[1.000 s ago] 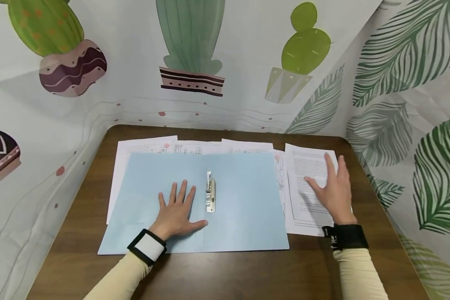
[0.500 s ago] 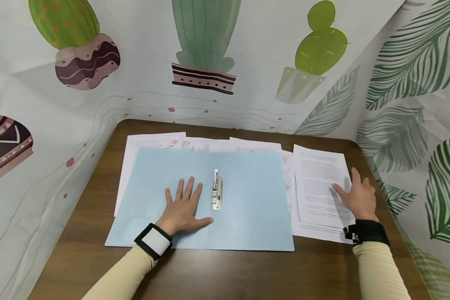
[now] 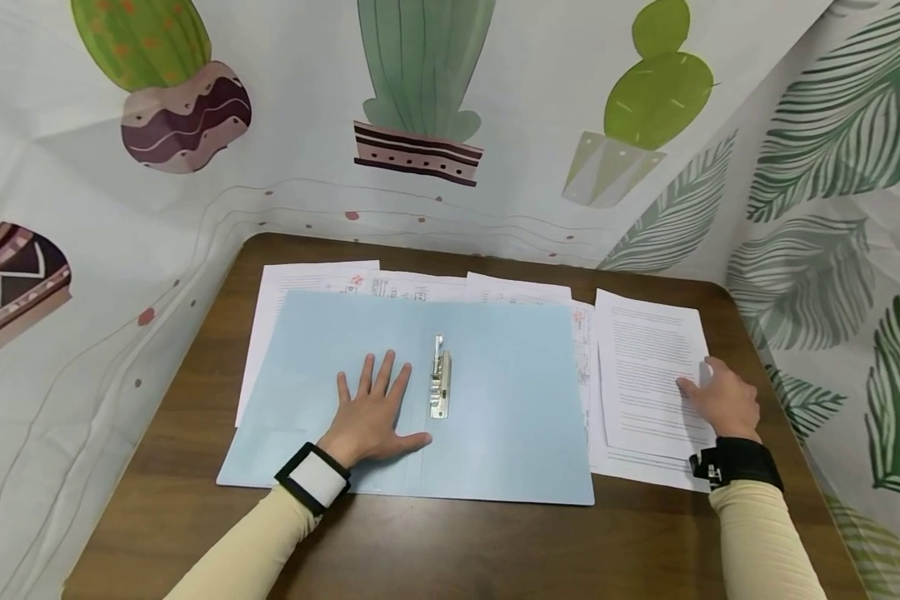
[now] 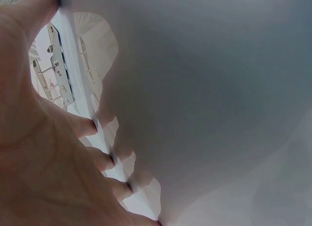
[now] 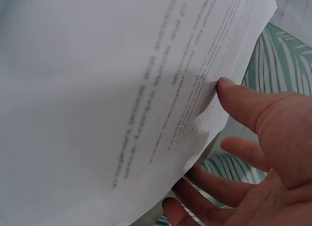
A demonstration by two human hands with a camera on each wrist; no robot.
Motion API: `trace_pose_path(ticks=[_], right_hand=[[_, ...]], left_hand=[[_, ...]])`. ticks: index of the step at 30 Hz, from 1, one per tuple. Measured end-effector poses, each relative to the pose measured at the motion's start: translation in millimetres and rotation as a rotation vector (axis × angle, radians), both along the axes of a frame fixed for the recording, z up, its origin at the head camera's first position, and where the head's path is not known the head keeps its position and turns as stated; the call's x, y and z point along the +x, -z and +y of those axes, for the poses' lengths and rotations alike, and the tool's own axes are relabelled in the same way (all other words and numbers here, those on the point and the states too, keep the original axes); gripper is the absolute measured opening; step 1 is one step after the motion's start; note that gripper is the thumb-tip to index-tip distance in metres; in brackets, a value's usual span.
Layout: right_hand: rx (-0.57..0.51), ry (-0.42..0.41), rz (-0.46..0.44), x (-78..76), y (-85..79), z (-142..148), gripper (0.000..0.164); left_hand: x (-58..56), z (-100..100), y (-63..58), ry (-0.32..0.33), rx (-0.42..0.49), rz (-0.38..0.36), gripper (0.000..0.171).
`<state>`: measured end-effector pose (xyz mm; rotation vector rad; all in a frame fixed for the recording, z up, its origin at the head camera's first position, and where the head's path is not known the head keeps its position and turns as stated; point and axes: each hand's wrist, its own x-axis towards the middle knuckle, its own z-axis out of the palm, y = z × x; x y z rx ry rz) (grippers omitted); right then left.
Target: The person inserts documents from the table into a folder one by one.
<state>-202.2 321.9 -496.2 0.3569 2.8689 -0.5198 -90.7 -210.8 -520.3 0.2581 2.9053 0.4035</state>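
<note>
The worktop (image 3: 495, 542) carried everything. On it the blue folder (image 3: 517, 400) lay spread flat, so the opening was done. Loose papers (image 3: 521, 286) stuck out from under its far edge, and a set of printed pages (image 3: 648, 367) lay just beyond its right side. No page lay on the folder's inner faces. By that arrangement the work looked to be near its start, with the pages not yet lifted clear of the worktop.

The left grip (image 3: 371, 417) was wide open, its fingers spread on the folder's left half, the thumb reaching the fold, with hold of nothing. The right grip (image 3: 727, 402) was nearly closed on the pages' right edge, thumb on top and fingers curled at the rim; how firmly could not be told. Smallest, the metal clip (image 3: 441, 383) sat beside the fold, with no page visible in it.
</note>
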Motion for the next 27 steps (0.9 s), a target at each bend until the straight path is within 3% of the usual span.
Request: trace_pose_path(ticks=[10,27], right_hand=[[0.008,0.011,0.025,0.3,-2.2,-5.2,0.071],[0.017,0.046,0.075,-1.5,2.7,-9.4,0.074]], left_hand=[[-1.5,1.6,-0.4,0.001,-0.005,0.006,0.116],[0.3,1.6,-1.1,-0.005,-0.002,-0.001,0.115]])
